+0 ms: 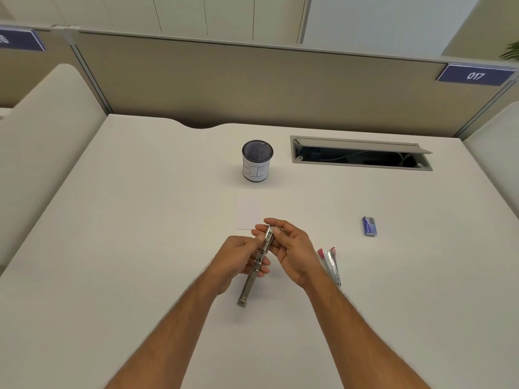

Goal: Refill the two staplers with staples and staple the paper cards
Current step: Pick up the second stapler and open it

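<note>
A metal stapler (254, 276), swung fully open into one long strip, is held above the desk in front of me. My left hand (238, 262) grips its middle near the hinge. My right hand (289, 248) pinches the far end between thumb and fingers. A second stapler (330, 262) with pink trim lies on the desk just right of my right wrist. A small blue staple box (369, 226) lies further right. A white paper card (248, 211) lies flat just beyond my hands.
A mesh pen cup (257, 160) with a white label stands behind the card. An open cable hatch (362, 153) is set into the white desk (140, 220) at the back right. Beige partitions enclose the desk at the back and sides.
</note>
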